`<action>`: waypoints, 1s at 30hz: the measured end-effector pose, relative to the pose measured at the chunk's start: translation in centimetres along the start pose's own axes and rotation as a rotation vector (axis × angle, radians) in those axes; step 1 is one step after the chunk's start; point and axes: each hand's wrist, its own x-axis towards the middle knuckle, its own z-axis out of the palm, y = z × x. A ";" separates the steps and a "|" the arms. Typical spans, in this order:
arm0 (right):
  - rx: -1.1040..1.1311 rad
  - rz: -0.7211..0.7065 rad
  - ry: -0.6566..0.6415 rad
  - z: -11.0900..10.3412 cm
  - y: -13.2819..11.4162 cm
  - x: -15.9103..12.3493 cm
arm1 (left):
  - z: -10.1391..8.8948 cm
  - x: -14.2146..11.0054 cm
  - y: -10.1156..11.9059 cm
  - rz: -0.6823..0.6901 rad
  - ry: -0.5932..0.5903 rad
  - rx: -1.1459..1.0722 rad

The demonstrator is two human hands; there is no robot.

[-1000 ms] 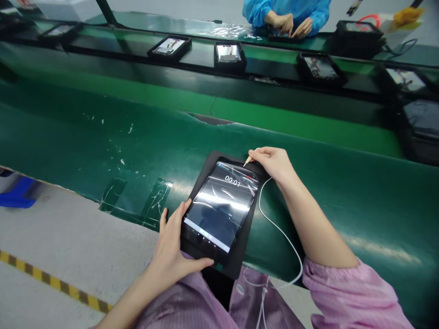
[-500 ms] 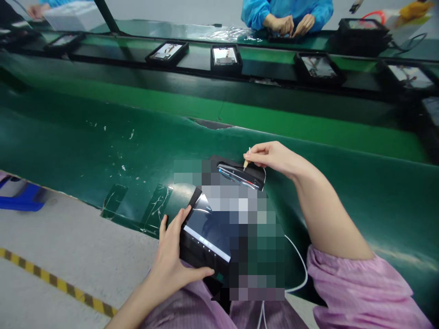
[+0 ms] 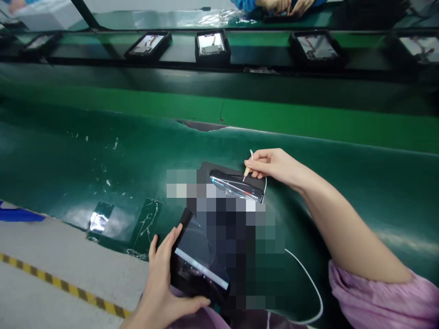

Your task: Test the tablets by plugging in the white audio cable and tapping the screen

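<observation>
My left hand (image 3: 163, 278) is closed on the left edge of a black tablet (image 3: 195, 249), its thumb along the near edge. The lit screen tilts toward me and shows a pale bar. A pixelated patch hides the tablet's right side. My right hand (image 3: 270, 163) pinches a thin beige-tipped probe (image 3: 246, 172) with a white cord at its top. The metal tip points down at the dark upper part (image 3: 236, 185) of a device, which has a glossy strip with coloured marks. I cannot tell whether the tip touches it.
The green worktop (image 3: 103, 160) has taped patches and a torn far edge (image 3: 202, 125). A white cable (image 3: 317, 297) loops at the right. Beyond runs a line with several black trays (image 3: 212, 45) bearing devices. Across it, a co-worker's hands (image 3: 288, 7) are at work.
The view has dipped, so the far line sits higher in the picture. My left hand and the tablet appear lower and further left. The probe stays pinched over the device.
</observation>
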 end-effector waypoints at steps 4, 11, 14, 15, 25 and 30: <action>-0.076 -0.004 -0.074 -0.4 0.0 0.1 | -0.1 0.0 0.4 -0.040 0.003 -0.006; -0.255 -0.008 -0.130 -1.2 -0.3 0.0 | 0.1 -0.2 0.2 -0.035 0.027 0.006; -0.280 -0.001 -0.146 -1.0 -0.3 0.1 | 0.2 0.0 0.2 -0.010 0.050 0.023; -0.285 -0.002 -0.152 -0.9 -0.3 0.2 | 0.2 0.0 0.2 -0.006 0.051 0.029; -0.294 -0.077 -0.133 -0.2 0.1 0.0 | -0.4 -0.1 0.0 -0.024 -0.010 0.053; -0.314 -0.148 -0.109 0.0 0.2 -0.2 | -0.7 0.1 0.0 -0.004 -0.060 0.048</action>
